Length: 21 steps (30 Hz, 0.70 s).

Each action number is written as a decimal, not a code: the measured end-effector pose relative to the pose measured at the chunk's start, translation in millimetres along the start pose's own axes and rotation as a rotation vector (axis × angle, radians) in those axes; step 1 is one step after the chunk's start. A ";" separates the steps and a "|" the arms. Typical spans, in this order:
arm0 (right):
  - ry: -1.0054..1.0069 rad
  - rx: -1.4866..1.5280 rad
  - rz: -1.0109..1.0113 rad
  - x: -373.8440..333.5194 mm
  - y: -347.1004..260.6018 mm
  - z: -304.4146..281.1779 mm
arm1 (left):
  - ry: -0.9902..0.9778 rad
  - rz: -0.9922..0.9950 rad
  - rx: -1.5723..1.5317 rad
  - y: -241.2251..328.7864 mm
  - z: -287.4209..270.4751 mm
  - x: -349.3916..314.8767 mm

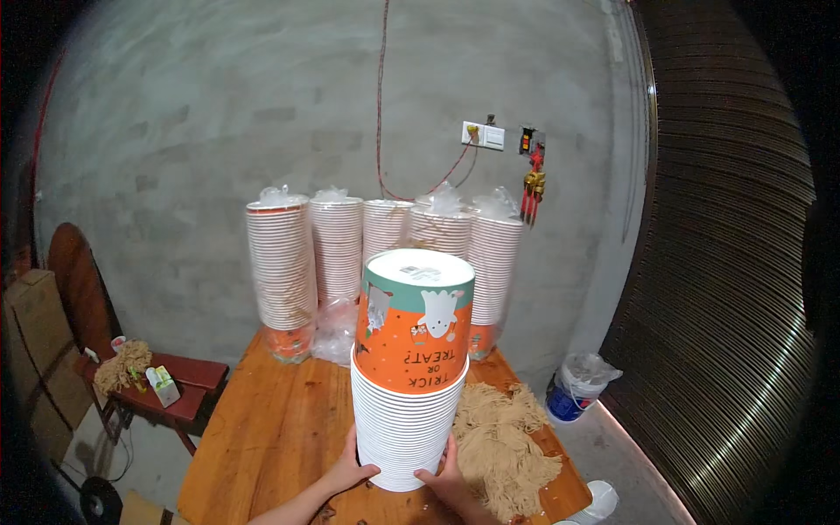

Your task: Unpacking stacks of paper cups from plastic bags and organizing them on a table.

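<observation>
- Cup stack (408,433), one: far side hidden; faint mark on the uppermost base, too small to tell.
- Left hand (349,468), right hand (448,479): fingers partly hidden behind the cup stack; forearms cut off by the lower edge.
- Wrapped stacks (440,234), rear middle: lower portions hidden behind the cup stack.
- Fibre bundle (506,442), tan: left portion partly hidden by cup stack and right hand.
- Table (262,429), wooden: near end cut off by the lower edge.
- Bucket (570,404): contents obscured by plastic.
- Small white article (118,344), on bench (197,372): kind indistinct.
- Cable (380,96): upper end cut off.
</observation>
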State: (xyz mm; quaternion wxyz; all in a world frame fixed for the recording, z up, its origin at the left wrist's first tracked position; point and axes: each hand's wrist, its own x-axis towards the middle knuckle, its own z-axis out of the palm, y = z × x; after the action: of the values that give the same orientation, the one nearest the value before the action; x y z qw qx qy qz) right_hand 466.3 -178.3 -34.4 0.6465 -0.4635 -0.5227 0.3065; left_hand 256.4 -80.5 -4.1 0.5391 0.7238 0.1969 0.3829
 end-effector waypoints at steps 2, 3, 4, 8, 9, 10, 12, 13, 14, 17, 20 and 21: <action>-0.006 0.022 0.017 -1.0 -5.4 1.9 | -0.004 0.020 -0.006 -1.1 -0.9 0.8; -0.008 0.024 0.018 -1.8 -5.4 1.9 | -0.003 0.019 -0.004 -1.2 -1.3 0.6; -0.018 0.009 0.005 -3.1 -5.1 1.2 | -0.003 0.020 0.010 -1.3 -1.2 0.5; -0.046 0.018 -0.049 -4.3 -5.1 -1.2 | -0.002 0.028 0.033 -11.1 -1.1 -0.3; -0.046 0.020 -0.048 -4.7 -5.6 -2.5 | -0.002 0.026 0.035 -12.5 -0.7 -1.0; -0.049 -0.003 -0.029 -3.6 -5.5 -4.7 | -0.004 0.010 0.036 -14.5 -0.3 0.2; -0.049 -0.024 -0.006 -2.1 -5.5 -7.8 | -0.008 -0.011 0.038 -18.8 1.7 3.2; -0.050 -0.023 -0.012 -8.8 -5.5 -8.2 | -0.012 -0.022 0.033 -22.6 5.2 -2.1; -0.050 -0.022 -0.016 -15.6 -5.9 -8.6 | -0.016 -0.034 0.028 -26.2 8.9 -8.0; -0.029 0.007 0.036 -30.1 -9.6 -9.4 | -0.007 -0.038 0.038 -32.0 20.1 -16.2; 0.005 0.009 0.020 -7.5 6.2 -13.6 | 0.021 -0.049 0.105 -33.2 18.8 6.2; -0.017 -0.008 -0.027 8.7 15.0 -20.9 | 0.032 -0.073 0.085 -36.7 17.9 21.1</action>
State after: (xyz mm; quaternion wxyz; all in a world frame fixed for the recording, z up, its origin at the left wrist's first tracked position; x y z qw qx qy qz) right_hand 490.1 -170.7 -45.3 0.6442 -0.4562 -0.5358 0.2995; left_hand 288.2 -64.6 -33.3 0.5183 0.7323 0.2477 0.3657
